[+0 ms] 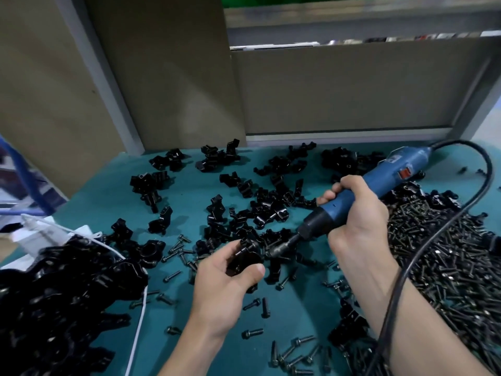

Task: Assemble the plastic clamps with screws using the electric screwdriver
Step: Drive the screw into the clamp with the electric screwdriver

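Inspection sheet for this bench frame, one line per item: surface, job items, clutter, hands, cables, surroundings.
Surface: teal mat, strewn with parts.
Job's things: blue electric screwdriver, bit at the held clamp; loose clamps mid-table; clamp heap left; screw pile right.
Clutter: white sheet material at left edge.
Hands: left hand grips the held clamp; right hand grips the screwdriver.
Cables: black cord runs from screwdriver across right forearm; white cord crosses clamp heap.
Surroundings: brown panels, grey frame behind.

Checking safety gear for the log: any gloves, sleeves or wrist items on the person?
No. The left hand and right hand are bare, no gloves. The left forearm and right forearm show no sleeves, watch or bands up to the frame edge.
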Demonstrator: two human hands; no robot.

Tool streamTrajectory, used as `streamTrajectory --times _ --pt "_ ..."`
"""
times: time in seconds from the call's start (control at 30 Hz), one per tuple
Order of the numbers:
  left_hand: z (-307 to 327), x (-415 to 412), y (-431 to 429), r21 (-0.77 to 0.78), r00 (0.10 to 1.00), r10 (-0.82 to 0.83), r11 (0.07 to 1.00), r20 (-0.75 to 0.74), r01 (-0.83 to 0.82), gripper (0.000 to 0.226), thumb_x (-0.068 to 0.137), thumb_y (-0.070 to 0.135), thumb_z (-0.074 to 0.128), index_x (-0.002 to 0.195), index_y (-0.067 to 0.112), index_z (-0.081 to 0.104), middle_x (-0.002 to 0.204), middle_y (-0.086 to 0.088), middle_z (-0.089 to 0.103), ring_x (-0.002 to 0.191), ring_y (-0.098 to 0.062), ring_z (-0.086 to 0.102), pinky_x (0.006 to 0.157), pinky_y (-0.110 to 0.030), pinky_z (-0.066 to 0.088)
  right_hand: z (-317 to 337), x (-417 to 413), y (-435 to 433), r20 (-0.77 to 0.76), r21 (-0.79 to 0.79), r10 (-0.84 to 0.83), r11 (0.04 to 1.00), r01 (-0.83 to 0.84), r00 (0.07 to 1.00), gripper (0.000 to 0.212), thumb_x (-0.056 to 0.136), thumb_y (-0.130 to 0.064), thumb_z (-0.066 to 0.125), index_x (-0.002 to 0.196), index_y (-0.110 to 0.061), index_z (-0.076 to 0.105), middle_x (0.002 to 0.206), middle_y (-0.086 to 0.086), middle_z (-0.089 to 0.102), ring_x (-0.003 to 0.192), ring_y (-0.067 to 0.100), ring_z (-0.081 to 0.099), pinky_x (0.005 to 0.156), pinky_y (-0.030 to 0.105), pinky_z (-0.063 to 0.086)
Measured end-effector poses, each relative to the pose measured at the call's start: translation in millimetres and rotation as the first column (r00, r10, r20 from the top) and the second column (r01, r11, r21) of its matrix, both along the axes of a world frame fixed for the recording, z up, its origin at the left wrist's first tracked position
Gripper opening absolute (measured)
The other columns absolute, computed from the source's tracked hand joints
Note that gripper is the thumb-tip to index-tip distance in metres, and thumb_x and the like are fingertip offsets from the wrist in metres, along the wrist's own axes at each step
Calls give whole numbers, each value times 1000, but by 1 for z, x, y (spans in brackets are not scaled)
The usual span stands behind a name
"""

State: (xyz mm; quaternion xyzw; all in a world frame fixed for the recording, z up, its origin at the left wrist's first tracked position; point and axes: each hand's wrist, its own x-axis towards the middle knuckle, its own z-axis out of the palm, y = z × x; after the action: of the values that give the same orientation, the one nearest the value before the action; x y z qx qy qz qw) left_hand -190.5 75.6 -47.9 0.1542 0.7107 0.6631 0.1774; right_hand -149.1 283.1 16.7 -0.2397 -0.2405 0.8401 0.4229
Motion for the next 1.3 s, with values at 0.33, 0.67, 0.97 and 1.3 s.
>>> streamTrajectory --times 0.33,0.67,0.97,1.3 --pt "-1 0 -3 30 999 -35 999 -27 36 31 79 8 84 108 8 76 81 3 77 80 -13 69 81 -23 54 -5 1 -5 -59 -46 37 998 -40 998 18 89 4 62 87 -9 50 63 5 55 49 17 52 55 30 52" --pt "2 1 -6 -6 999 28 1000 -21 -28 42 77 -3 84 116 5 75 104 -2 80 99 -14 74 99 -36 57 -4 -2 -15 -127 19 60 998 -58 990 18 87 5 58 83 -9 48 62 4 53 49 16 49 53 29 50" --pt "6 5 -3 -3 996 93 996 -17 -93 49 75 0 86 121 9 74 108 4 79 105 -13 73 104 -38 54 -3 -3 -15 -133 21 61 998 -59 989 19 86 6 57 79 -9 48 63 4 52 49 16 49 52 29 50" --pt "7 6 -3 -12 992 126 992 7 -126 57 74 3 88 127 12 71 118 3 77 114 -11 69 109 -44 50 -5 -5 -16 -145 -26 64 997 -68 987 19 87 6 57 81 -9 48 62 5 52 49 16 49 52 28 49"
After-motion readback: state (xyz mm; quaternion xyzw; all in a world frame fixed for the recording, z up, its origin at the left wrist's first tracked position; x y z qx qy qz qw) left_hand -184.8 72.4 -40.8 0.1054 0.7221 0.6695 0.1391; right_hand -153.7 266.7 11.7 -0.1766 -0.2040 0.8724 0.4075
